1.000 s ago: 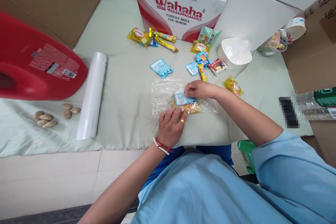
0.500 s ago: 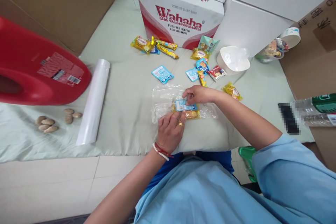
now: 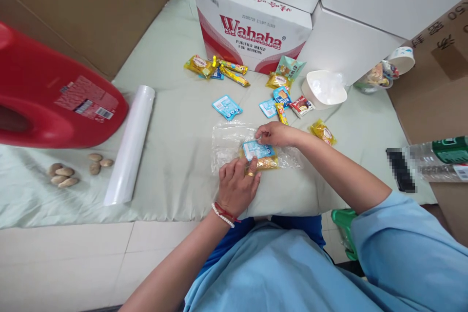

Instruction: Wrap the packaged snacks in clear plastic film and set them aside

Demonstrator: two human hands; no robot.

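A blue-and-white snack packet (image 3: pixel 258 149) rests on top of a yellow-wrapped snack (image 3: pixel 268 162), both on a clear plastic sheet or bag (image 3: pixel 226 139). My left hand (image 3: pixel 237 185) lies over the plastic's near edge, fingers bent but apart, thumb reaching up to the packet's lower edge. It wears a ring and bracelets. From the right, my right hand (image 3: pixel 275 134) is at the packet's top edge. Its fingers are curled together and seem to pinch the plastic; the fingertips are partly hidden.
Several snacks lie farther back, among them a blue packet (image 3: pixel 227 107), a red packet (image 3: pixel 302 106) and a yellow-wrapped snack (image 3: pixel 322 131). A white bowl (image 3: pixel 323 88) stands before white boxes. Left are a film roll (image 3: pixel 130 146), stones (image 3: pixel 63 175) and a red jug (image 3: pixel 73 102).
My right fingers have drawn back from the blue packet's face to its top edge and curled in. My left hand has barely shifted; the view has moved slightly.
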